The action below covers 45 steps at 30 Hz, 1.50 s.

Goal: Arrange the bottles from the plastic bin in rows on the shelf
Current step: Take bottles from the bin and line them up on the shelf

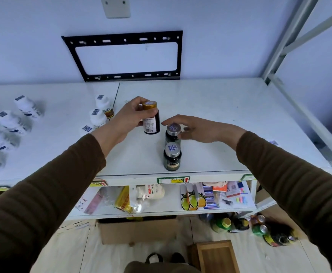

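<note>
— While the white shelf [210,119] fills most of the view, what surrounds the work?

— A black bracket [123,56] hangs on the wall behind. White bottles [11,123] stand in a row at far left, with more [99,113] just left of the hands. On the lower shelf [161,210] lie packets and a fruit-printed pack [191,200]. A cardboard box [139,230], a wooden crate [214,255] and green drink containers [222,224] sit on the floor.

— And the task's bottles?

— Two dark silver-capped bottles stand one behind the other near the front edge: the near one [172,156], the far one [173,133].

— The hands?

— The left hand [129,117] grips an upright gold-capped brown bottle [151,118], just beside the far dark one. The right hand [196,130], fingers loosely spread, arches over the far bottle's cap, fingertips at it.
</note>
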Each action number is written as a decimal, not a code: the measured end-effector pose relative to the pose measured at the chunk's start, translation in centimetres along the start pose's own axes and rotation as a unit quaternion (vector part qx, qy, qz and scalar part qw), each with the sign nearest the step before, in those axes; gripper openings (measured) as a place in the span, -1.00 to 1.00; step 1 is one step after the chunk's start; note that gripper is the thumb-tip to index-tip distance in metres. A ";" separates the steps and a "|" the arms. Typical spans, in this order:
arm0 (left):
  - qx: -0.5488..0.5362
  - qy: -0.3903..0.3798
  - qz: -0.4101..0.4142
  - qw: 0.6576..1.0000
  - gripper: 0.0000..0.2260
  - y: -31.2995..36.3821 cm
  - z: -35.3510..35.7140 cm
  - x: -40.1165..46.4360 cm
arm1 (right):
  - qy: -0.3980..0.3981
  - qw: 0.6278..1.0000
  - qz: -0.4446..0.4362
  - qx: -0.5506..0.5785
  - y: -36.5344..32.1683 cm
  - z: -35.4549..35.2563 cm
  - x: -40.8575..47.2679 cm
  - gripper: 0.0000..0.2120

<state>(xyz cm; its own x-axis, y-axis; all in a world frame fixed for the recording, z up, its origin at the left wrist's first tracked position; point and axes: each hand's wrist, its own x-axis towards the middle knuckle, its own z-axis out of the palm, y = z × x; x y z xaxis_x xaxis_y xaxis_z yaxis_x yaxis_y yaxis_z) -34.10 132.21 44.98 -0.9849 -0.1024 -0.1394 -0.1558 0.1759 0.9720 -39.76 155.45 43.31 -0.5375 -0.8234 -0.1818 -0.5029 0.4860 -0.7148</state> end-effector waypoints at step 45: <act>0.063 0.083 0.006 0.995 -0.65 4.5 -7.1 -2.7 | 0.159 0.987 -0.011 0.003 -8.1 -0.5 5.6 -0.64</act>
<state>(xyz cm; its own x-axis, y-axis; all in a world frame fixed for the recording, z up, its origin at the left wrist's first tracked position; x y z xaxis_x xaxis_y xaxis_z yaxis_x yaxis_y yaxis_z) -31.58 126.32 51.11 -0.9623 -0.2585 -0.0846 -0.1628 0.2981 0.9406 -39.05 147.11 48.41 -0.7123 -0.6998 0.0549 -0.5131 0.4657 -0.7210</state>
